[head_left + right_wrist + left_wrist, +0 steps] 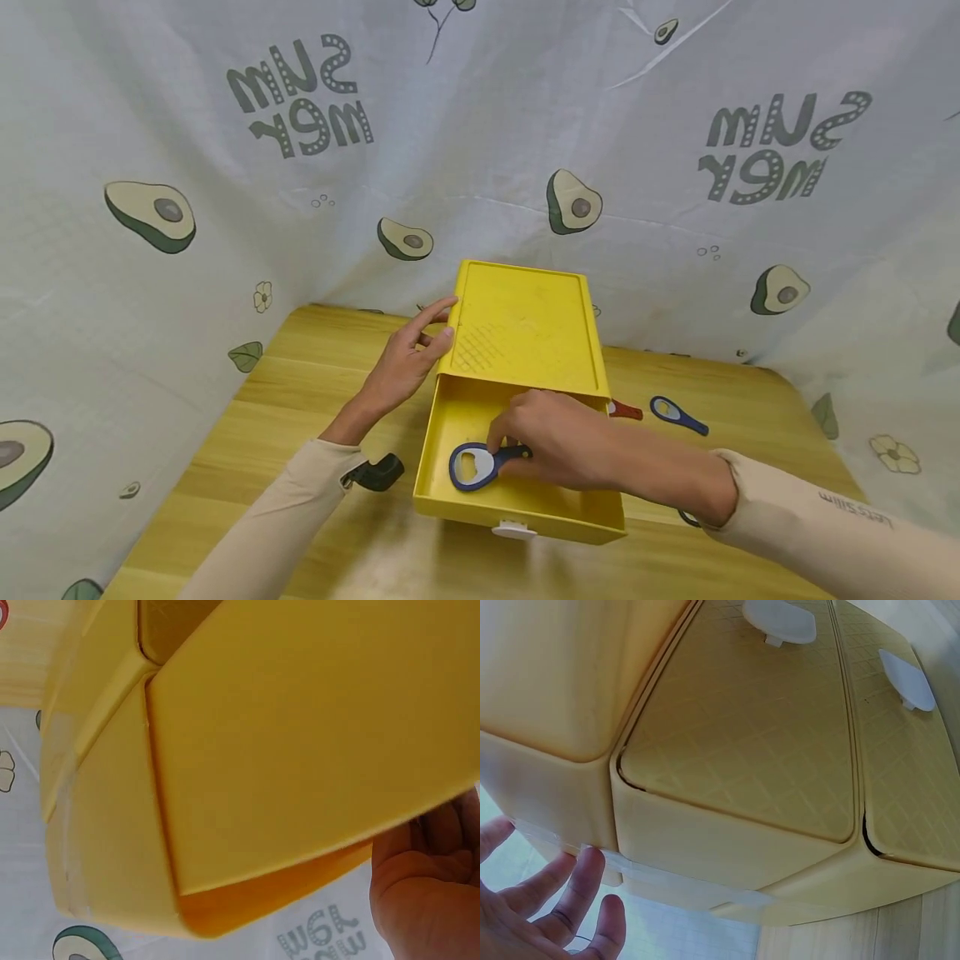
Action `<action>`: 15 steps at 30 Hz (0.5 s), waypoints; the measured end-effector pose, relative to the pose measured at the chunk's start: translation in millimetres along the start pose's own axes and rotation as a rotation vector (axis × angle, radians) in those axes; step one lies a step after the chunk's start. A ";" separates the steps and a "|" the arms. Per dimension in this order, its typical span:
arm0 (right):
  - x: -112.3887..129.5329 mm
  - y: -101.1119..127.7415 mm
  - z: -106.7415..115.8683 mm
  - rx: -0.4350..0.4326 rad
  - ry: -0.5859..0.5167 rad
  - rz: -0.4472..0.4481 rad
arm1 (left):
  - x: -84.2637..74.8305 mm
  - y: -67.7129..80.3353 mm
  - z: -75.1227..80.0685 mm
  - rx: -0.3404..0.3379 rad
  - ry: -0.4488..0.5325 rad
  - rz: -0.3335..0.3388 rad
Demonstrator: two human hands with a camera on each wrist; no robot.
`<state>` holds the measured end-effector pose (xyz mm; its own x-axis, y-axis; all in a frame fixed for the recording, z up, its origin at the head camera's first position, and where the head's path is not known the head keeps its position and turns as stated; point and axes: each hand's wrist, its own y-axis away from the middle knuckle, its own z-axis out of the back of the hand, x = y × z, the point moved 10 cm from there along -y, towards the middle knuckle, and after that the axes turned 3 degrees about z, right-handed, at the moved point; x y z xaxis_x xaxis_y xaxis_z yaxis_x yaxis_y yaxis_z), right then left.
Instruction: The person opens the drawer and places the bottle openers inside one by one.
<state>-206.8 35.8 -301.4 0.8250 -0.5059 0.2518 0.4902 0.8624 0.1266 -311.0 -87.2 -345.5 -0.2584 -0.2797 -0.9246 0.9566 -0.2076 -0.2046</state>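
A yellow drawer cabinet (525, 325) stands on the table with its top drawer (442, 505) pulled out. Inside that drawer, my right hand (562, 437) pinches the dark handle of a blue-rimmed bottle opener (484, 463). Its round metal head points left, low over the drawer floor. The drawer's side wall hides most of the right fingers in the right wrist view. My left hand (408, 358) touches the cabinet's left upper edge with spread fingers. In the left wrist view those fingers (582, 881) lie against the cabinet's side.
Right of the cabinet, a blue bottle opener (678, 415) and a red handle (626, 411), partly hidden by the cabinet, lie on the wooden table (315, 367). Lower closed drawers have white knobs (784, 621). An avocado-print curtain (480, 150) hangs behind.
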 end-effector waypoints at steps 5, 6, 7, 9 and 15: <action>2.2 -6.7 -5.3 0.020 0.005 0.021 | -0.5 0.0 0.4 -0.005 -0.009 0.000; 2.5 -8.0 -5.9 0.021 0.003 0.021 | -0.3 -0.1 0.2 -0.005 -0.010 -0.002; 2.5 -9.2 -6.5 0.022 0.000 0.018 | -0.4 -0.3 -0.1 -0.005 -0.012 -0.003; 3.0 -11.3 -7.4 0.022 -0.001 0.016 | -0.3 -0.5 -0.5 -0.004 -0.016 -0.005; 3.3 -13.3 -5.5 -0.005 0.002 -0.001 | -0.3 0.3 0.2 -0.006 -0.020 -0.004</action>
<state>-209.0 22.6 -307.5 0.8252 -0.5066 0.2497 0.4921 0.8619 0.1222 -310.6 -87.3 -345.2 -0.2652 -0.2976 -0.9171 0.9562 -0.2033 -0.2106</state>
